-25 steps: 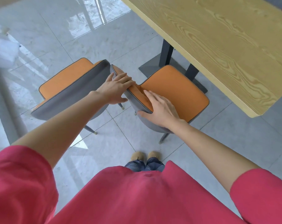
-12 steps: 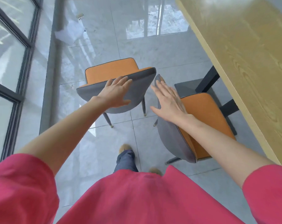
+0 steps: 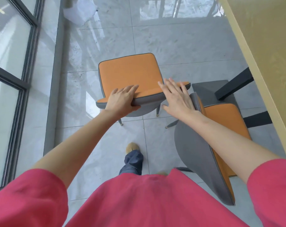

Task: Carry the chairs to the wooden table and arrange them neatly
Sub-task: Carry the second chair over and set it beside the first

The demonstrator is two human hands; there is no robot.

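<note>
Orange chair mid-frame on tile floor, left hand curled round backrest top. Right hand fingers straight, gripping nothing, hovering over gap. Second chair lower right beside wooden table. Risk imo: one-handed lift twists, legs clip second chair.

A dining room or café: wooden table, orange chairs (glossy tiles).

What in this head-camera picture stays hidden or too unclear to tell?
- Wooden table: mostly cut off by the right edge.
- Right chair: seat partly under the table; backrest crossed by the right forearm.
- Left chair: legs mostly hidden beneath its seat.
- Right hand: contact with the backrest unclear.
- White heap by the window: too blurred to identify.
</note>
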